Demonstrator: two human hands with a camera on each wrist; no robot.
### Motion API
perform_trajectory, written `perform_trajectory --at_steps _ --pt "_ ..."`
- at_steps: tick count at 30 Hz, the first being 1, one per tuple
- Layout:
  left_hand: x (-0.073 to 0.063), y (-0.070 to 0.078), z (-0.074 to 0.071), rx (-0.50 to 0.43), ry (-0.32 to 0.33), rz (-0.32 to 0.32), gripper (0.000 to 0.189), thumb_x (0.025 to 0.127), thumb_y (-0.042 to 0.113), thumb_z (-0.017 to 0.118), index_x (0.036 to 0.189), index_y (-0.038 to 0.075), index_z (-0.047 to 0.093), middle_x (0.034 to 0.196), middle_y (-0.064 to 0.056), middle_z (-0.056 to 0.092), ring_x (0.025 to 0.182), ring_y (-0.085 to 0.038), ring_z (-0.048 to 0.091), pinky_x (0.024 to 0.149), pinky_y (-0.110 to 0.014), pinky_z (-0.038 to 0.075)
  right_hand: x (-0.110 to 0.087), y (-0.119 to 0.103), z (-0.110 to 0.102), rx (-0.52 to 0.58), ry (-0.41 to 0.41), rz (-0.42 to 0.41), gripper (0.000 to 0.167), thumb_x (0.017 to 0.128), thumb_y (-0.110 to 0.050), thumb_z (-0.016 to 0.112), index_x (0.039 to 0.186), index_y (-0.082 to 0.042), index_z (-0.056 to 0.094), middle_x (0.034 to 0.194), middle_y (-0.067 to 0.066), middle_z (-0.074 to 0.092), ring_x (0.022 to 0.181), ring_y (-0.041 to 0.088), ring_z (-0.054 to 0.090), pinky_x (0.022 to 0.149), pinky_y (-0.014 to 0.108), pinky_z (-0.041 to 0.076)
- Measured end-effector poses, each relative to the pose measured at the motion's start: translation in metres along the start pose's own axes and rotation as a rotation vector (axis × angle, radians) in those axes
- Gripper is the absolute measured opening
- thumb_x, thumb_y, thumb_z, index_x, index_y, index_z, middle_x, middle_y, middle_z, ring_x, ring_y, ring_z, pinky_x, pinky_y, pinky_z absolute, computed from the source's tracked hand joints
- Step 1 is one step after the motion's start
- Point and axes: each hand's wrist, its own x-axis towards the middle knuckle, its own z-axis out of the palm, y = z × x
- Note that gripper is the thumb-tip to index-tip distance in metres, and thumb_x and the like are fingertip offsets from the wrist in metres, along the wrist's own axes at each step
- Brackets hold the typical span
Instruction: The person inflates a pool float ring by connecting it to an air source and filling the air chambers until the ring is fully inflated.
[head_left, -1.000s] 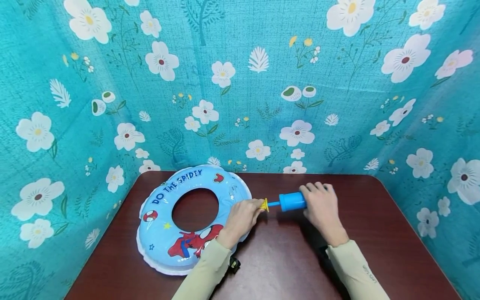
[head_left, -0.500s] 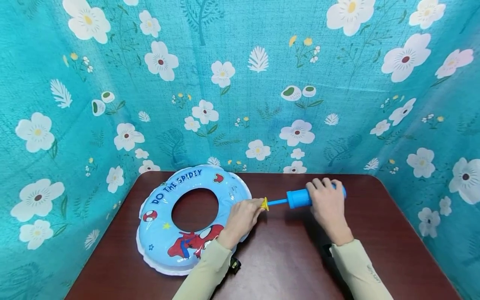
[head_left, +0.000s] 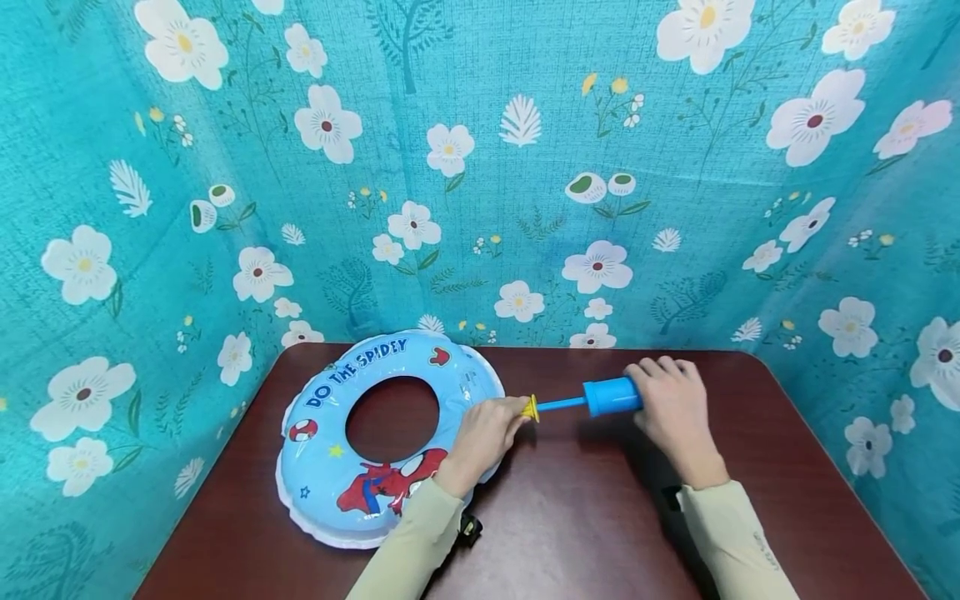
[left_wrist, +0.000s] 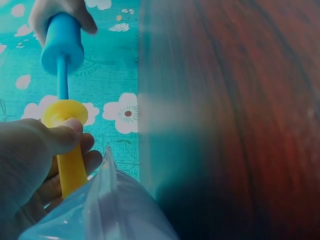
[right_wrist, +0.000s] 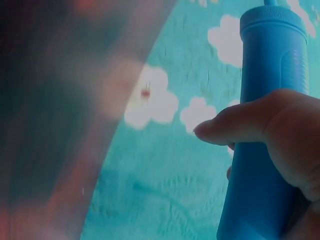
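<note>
A light-blue inflatable swim ring [head_left: 315, 492] with "DO THE SPIDEY" lettering lies on the left of the table. At its right edge my left hand [head_left: 483, 437] pinches the yellow nozzle [left_wrist: 72, 170] of a hand pump, thumb just under the round flange. The nozzle's lower end is hidden behind the ring's clear seam in the left wrist view. A thin blue rod [head_left: 562, 404] joins the flange to the pump's blue barrel [head_left: 611, 396]. My right hand [head_left: 675, 408] grips that barrel above the table, thumb across it in the right wrist view.
The dark red-brown table [head_left: 570, 533] spans the lower view. Teal flowered cloth [head_left: 480, 208] hangs behind it and on both sides. A small black object [head_left: 470, 529] shows by my left forearm.
My right hand has drawn the pump barrel rightward, away from the nozzle, so a longer stretch of rod shows. The left hand and the swim ring stay put.
</note>
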Motion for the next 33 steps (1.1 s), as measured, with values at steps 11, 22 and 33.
perform_trajectory --at_steps 11,22,33 --pt "0.002 0.001 0.002 0.027 0.025 0.029 0.024 0.106 0.026 0.069 0.125 0.014 0.078 0.119 0.001 0.08 0.097 -0.014 0.077 0.075 -0.028 0.062 0.003 -0.011 0.004 -0.055 -0.03 -0.064 0.054 0.058 -0.006 0.095 0.104 -0.001 0.068 0.097 0.017 0.069 0.092 0.038 0.063 0.087 0.061 0.048" --pt "-0.001 0.0 0.004 0.043 -0.02 0.013 0.031 0.106 0.028 0.069 0.132 0.012 0.076 0.122 -0.002 0.08 0.1 -0.017 0.077 0.078 -0.032 0.063 0.0 -0.035 0.012 0.024 -0.091 -0.135 0.062 0.063 -0.014 0.102 0.116 -0.008 0.071 0.106 0.012 0.075 0.096 0.033 0.067 0.088 0.054 0.052" --pt "0.0 0.005 0.001 0.166 -0.042 0.02 0.029 0.106 0.027 0.069 0.129 0.011 0.073 0.108 0.0 0.079 0.091 -0.017 0.076 0.073 -0.031 0.062 -0.005 0.013 -0.009 0.008 -0.016 -0.019 0.058 0.056 -0.001 0.096 0.109 -0.002 0.074 0.1 0.018 0.075 0.096 0.039 0.065 0.09 0.061 0.049"
